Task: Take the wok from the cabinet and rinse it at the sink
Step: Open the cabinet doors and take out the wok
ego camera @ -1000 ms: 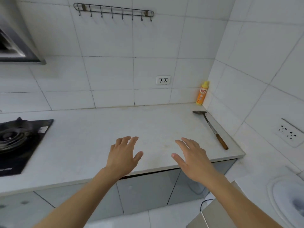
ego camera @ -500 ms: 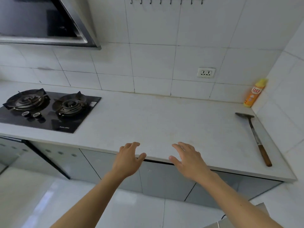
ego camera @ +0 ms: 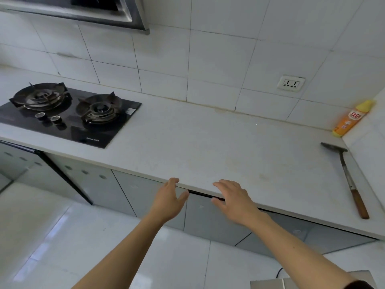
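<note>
Grey cabinet doors (ego camera: pixel 206 217) run below the white countertop (ego camera: pixel 208 142), all closed; a dark gap shows along the top of the middle door. No wok or sink is in view. My left hand (ego camera: pixel 168 201) is stretched out with relaxed fingers in front of a cabinet door, its fingertips near the counter's front edge. My right hand (ego camera: pixel 235 200) reaches forward beside it, fingers spread over the counter's edge and the door top. Neither hand holds anything.
A black two-burner gas hob (ego camera: pixel 68 113) sits in the counter at the left under a range hood (ego camera: pixel 87 11). A metal spatula with a wooden handle (ego camera: pixel 348 178) lies at the right, an orange bottle (ego camera: pixel 352 118) in the corner. White floor tiles (ego camera: pixel 83 247) lie below.
The view has swung left and down, bringing both burners and the cabinet fronts into sight. Both hands have dropped from above the countertop to its front edge, in front of the doors.
</note>
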Available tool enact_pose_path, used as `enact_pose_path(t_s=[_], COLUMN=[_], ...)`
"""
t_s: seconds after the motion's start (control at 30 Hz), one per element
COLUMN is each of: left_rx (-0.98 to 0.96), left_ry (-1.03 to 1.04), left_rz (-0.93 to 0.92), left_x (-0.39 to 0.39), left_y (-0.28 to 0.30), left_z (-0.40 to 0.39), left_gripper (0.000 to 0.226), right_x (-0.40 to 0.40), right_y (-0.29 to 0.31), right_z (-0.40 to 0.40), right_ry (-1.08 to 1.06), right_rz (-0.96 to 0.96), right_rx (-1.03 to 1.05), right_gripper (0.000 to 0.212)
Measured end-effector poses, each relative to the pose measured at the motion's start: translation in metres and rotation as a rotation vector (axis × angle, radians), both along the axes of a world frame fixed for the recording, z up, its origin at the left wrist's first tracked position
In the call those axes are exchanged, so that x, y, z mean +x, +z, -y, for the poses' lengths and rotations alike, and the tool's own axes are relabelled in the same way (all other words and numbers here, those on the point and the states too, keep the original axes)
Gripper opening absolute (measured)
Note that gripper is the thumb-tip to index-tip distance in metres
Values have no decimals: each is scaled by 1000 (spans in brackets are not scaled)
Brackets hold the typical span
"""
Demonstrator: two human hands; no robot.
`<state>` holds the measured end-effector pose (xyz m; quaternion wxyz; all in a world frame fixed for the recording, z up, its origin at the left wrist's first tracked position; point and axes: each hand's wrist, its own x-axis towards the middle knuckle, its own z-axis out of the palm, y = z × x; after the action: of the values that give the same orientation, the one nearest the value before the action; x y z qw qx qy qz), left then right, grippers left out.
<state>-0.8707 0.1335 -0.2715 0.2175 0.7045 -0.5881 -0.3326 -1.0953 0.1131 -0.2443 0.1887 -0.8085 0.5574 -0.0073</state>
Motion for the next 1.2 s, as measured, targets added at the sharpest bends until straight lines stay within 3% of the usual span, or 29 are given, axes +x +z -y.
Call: enact_pose_path(t_s=[0.13, 0.37, 0.63, 0.83, 1.03, 1.2], left_rx=[75, 312, 409, 389, 399, 346], left_ry=[39, 209, 645, 642, 655, 722], left_rz=[-95, -583, -1089, -1121, -1149, -1211], left_x=[2, -30, -50, -54, -52, -52], left_y=[-15, -60, -112, -141, -154, -155], left_z=[16, 35, 63, 75, 82, 88], left_gripper=[48, 37, 37, 70, 72, 60], right_x=[10, -2, -8, -11, -14, -20], right_y=[-17, -66, -118, -144, -156, -157], right_z=[18, 57, 91, 96, 93, 86], right_ry=[16, 75, 65, 87, 86, 67], right_rz=[22, 3, 51, 42, 45, 23], right_rx=[19, -3, -38, -70, -64, -102], right_gripper=[53, 45, 41, 42, 46, 47])
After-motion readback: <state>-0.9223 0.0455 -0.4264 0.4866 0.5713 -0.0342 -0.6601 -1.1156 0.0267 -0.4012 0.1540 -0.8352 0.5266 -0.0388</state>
